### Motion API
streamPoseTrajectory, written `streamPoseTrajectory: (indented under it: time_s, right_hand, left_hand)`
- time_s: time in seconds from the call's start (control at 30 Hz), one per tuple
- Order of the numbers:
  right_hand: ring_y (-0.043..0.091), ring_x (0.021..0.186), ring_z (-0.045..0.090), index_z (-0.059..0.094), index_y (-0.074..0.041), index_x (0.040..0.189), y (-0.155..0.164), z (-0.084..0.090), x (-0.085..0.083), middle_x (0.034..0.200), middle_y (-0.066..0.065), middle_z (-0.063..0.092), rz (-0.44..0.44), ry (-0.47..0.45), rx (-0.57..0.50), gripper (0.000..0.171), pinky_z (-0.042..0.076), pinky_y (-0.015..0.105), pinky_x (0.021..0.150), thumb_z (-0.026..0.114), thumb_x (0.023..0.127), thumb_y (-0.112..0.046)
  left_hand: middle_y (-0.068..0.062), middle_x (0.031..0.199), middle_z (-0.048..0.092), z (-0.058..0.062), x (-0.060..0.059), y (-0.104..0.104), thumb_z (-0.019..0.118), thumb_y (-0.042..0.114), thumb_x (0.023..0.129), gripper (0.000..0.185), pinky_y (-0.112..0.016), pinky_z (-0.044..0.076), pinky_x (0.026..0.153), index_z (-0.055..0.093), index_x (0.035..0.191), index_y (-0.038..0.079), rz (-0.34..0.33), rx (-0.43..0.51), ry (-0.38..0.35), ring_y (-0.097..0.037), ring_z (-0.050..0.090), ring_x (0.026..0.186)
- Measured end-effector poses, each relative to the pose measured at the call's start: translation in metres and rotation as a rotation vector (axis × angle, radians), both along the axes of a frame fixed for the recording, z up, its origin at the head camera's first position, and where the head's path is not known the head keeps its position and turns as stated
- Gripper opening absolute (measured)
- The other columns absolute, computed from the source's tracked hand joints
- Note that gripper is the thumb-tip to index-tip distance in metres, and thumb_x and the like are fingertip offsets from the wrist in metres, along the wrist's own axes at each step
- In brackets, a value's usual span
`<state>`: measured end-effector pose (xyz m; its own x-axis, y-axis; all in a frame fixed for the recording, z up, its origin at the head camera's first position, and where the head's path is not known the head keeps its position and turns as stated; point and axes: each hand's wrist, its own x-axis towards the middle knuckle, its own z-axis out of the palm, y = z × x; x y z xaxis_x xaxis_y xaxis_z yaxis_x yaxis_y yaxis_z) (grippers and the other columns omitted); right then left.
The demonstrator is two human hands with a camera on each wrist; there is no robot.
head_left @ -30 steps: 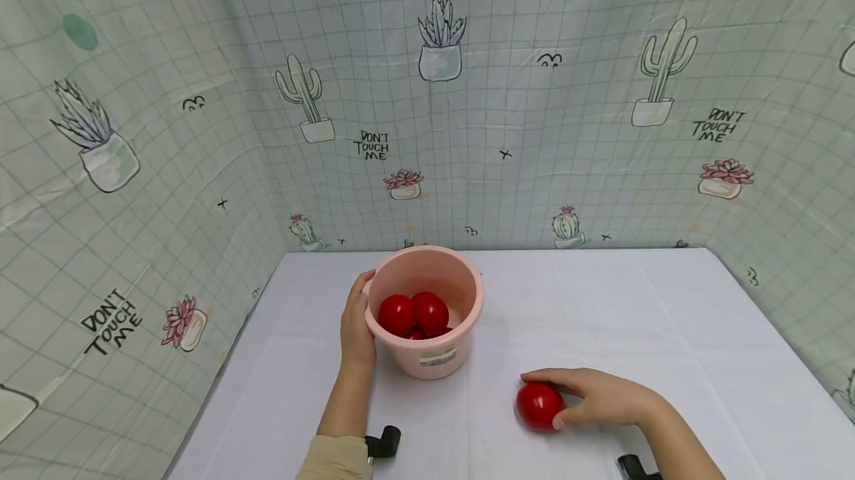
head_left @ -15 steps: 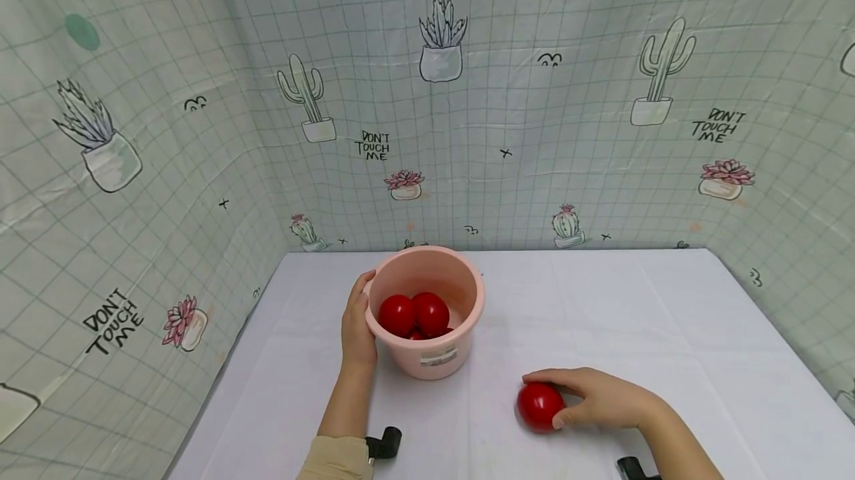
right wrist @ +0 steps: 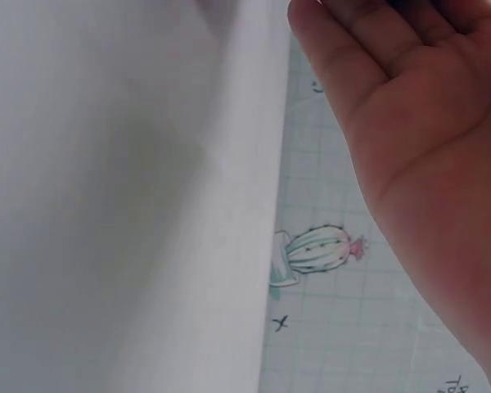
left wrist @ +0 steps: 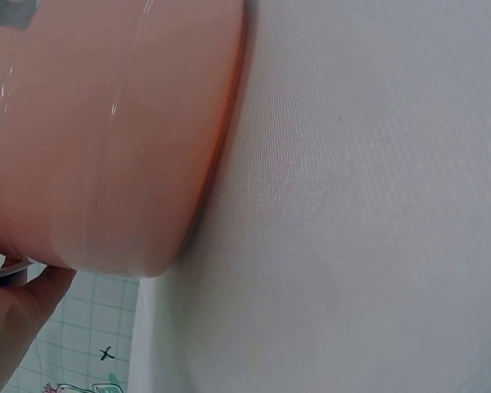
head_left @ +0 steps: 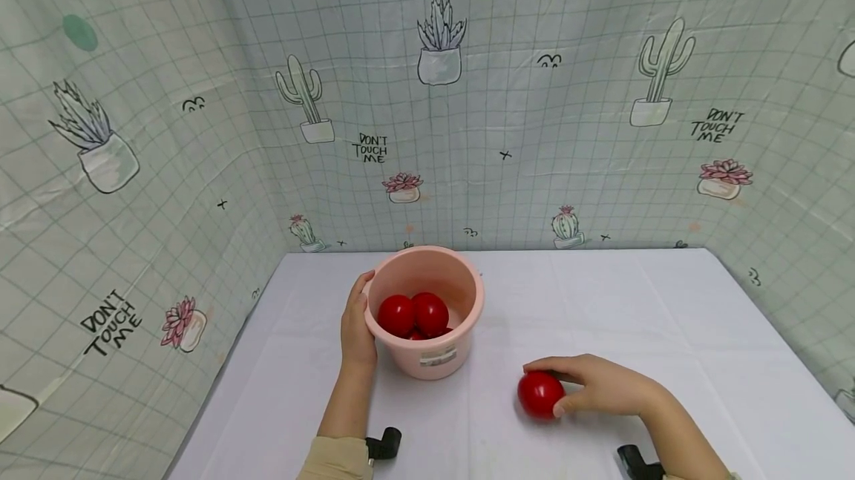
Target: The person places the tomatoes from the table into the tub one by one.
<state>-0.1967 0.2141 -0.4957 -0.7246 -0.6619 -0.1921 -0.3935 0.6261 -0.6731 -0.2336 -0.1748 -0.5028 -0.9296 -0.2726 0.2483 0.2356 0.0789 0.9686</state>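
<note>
A pink plastic bucket [head_left: 436, 361] stands on the white table, with several shiny red balls [head_left: 397, 315] inside; two show well, others only in part. My left hand [head_left: 358, 328] holds the bucket at its left side near the rim. In the left wrist view, the fingers and thumb of that hand [left wrist: 16, 319] meet the bucket wall [left wrist: 106, 147] by a thin handle. To the right and nearer, my right hand [head_left: 601, 385] grips one more red ball [head_left: 539, 394] between thumb and fingers. The right wrist view shows the palm [right wrist: 425, 147], not the ball.
The white tabletop [head_left: 601, 302] is bounded at the back and sides by a hanging cloth [head_left: 501, 116] printed with a grid and cacti. Black wrist camera mounts [head_left: 384, 443] stick out from both forearms, low over the table.
My right hand and the red ball it holds have shifted slightly away from me, up in the head view. The left hand and the bucket stay in place.
</note>
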Motion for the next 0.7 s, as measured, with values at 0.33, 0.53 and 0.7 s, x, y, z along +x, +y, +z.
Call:
streamPoseTrajectory:
  time_s: [0.33,0.53,0.7]
  right_hand:
    - [0.026,0.125,0.056,0.052,-0.044,0.138,0.000,0.031,-0.019,0.137,-0.012,0.059,-0.017,0.031,-0.016,0.056,0.051,0.049,0.098,0.071,0.085,-0.049]
    - [0.024,0.125,0.056,0.051,-0.043,0.140,0.000,0.054,-0.036,0.137,-0.011,0.059,-0.009,0.052,-0.028,0.058,0.051,0.050,0.098,0.072,0.086,-0.048]
    - [0.025,0.128,0.055,0.051,-0.042,0.140,0.002,0.076,-0.052,0.138,-0.011,0.058,-0.024,0.039,-0.066,0.058,0.050,0.049,0.100,0.073,0.086,-0.045]
  left_hand:
    - [0.013,0.144,0.052,-0.001,0.000,-0.001,0.029,0.037,0.104,0.041,-0.050,0.036,0.116,0.053,0.138,0.038,-0.012,0.007,-0.002,-0.012,0.044,0.137]
    - [0.013,0.145,0.052,-0.001,0.000,-0.001,0.028,0.037,0.105,0.041,-0.048,0.035,0.117,0.052,0.139,0.037,-0.025,0.005,0.002,-0.011,0.043,0.138]
    - [0.013,0.145,0.052,0.001,0.001,-0.001,0.028,0.035,0.105,0.041,-0.048,0.036,0.116,0.052,0.139,0.036,-0.025,0.004,0.000,-0.011,0.043,0.138]
